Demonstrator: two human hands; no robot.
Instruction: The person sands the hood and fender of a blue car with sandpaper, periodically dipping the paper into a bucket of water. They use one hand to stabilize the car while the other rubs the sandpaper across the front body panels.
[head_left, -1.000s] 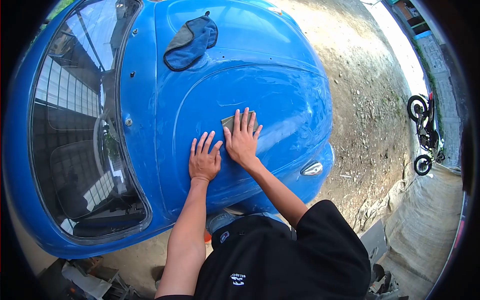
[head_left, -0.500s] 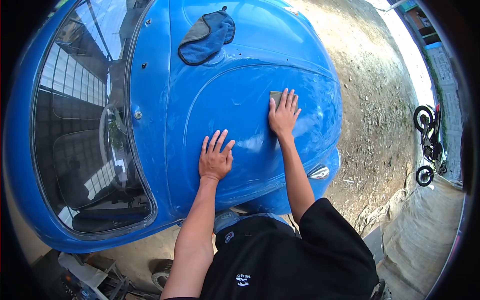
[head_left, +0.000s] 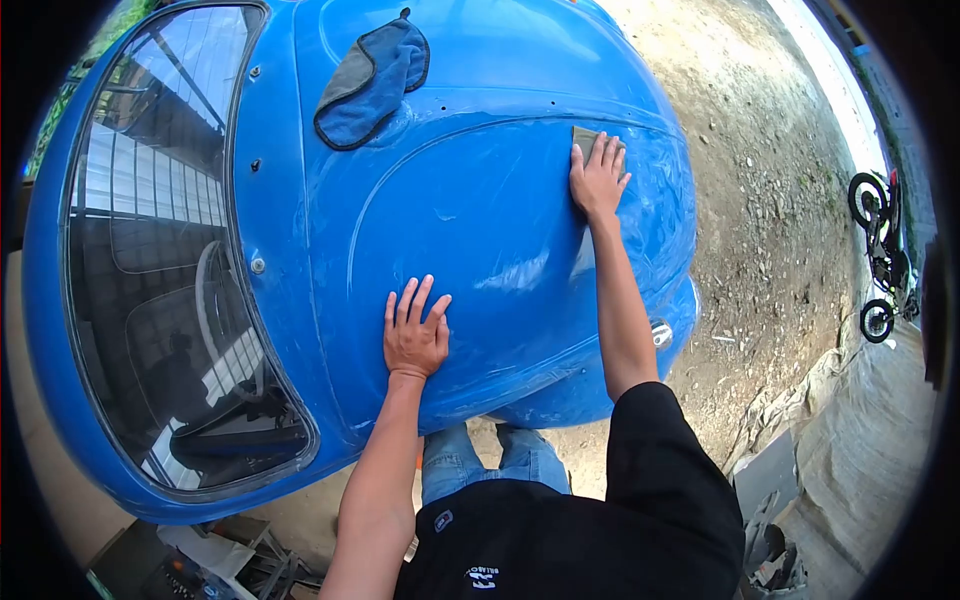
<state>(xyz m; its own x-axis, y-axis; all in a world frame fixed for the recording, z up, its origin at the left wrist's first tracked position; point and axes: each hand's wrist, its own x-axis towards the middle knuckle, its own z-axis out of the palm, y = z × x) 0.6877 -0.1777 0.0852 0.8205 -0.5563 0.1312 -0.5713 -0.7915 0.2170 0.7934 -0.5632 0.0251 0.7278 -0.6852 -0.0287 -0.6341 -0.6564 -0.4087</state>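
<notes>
Right hand [head_left: 597,190] had slid sheet [head_left: 581,138] toward far front corner of hood [head_left: 460,245], pinning it under flat fingers; left hand [head_left: 415,343] lay open, gripping nothing

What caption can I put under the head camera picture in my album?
Left hand resting on the blue car, right hand pressing a thin brownish sheet flat against it.

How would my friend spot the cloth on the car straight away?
Find the blue car, then its big window. Beside that, on the hood's side away from the person, lies a blue and gray cloth with a dark edge. No hand touches it, unlike the flat brownish pad under the right hand.
</notes>
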